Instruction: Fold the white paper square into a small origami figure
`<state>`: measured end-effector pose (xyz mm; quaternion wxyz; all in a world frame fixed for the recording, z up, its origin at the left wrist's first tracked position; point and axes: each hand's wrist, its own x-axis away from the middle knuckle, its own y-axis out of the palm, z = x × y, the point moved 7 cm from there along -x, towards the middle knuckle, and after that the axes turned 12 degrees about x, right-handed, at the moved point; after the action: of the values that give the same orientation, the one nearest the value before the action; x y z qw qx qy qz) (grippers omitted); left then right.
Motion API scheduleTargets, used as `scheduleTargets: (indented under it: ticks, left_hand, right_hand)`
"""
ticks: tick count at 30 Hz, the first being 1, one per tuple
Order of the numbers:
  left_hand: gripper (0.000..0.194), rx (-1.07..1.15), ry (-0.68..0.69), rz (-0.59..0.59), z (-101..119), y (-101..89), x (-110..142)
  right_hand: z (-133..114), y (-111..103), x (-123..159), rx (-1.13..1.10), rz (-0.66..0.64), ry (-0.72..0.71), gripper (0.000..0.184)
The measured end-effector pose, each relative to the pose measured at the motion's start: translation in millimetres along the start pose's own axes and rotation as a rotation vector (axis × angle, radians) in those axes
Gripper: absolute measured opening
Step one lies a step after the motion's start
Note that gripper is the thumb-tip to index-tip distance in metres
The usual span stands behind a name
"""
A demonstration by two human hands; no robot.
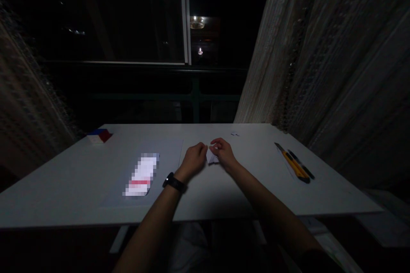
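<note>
A small folded piece of white paper (212, 158) is held up between my two hands over the white table (256, 196). My left hand (194, 158), below a dark wristwatch (173, 181), has its fingers closed at the paper's left edge. From the other side my right hand (224, 153) pinches the paper with thumb and fingers. The fingertips and the paper's upper part are partly hidden. In the dim light the exact folds are hard to make out.
A lit, blurred-out phone (142, 175) lies on a pale sheet (171, 149) to the left. A cube puzzle (98, 136) sits far left. On the right lie a yellow utility knife (293, 164) and a black pen (301, 164). Small dark bits (235, 134) lie at the back. Curtains hang either side.
</note>
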<state>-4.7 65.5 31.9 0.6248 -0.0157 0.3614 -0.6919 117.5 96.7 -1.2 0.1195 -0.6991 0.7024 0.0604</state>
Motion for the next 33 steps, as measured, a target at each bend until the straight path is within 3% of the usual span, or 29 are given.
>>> scheduleTargets:
  ticks: [7, 15, 23, 29, 33]
  left_hand:
    - [0.029, 0.077, -0.031, -0.043, -7.4, 7.9, -1.2]
    - [0.027, 0.168, 0.012, -0.034, 0.8, 10.1, -0.4]
    - [0.026, 0.119, -0.024, 0.045, -4.0, 2.0, -2.3]
    - [0.026, 0.117, 0.001, 0.049, -0.2, 0.4, -1.9]
    - [0.025, 0.096, -0.012, 0.089, 0.6, -4.2, -1.6]
  right_hand:
    - [-1.6, -0.9, 1.8, 0.092, 0.051, -0.096, 0.022]
    - [-11.6, -9.0, 5.9, 0.101, 0.168, -0.102, 0.031]
    - [-8.1, 1.4, 2.1, -0.007, -0.051, -0.049, 0.041]
    - [-12.8, 1.3, 2.8, -0.014, -0.041, -0.114, 0.038]
    - [-15.7, 2.9, 5.6, -0.071, -0.086, -0.049, 0.037]
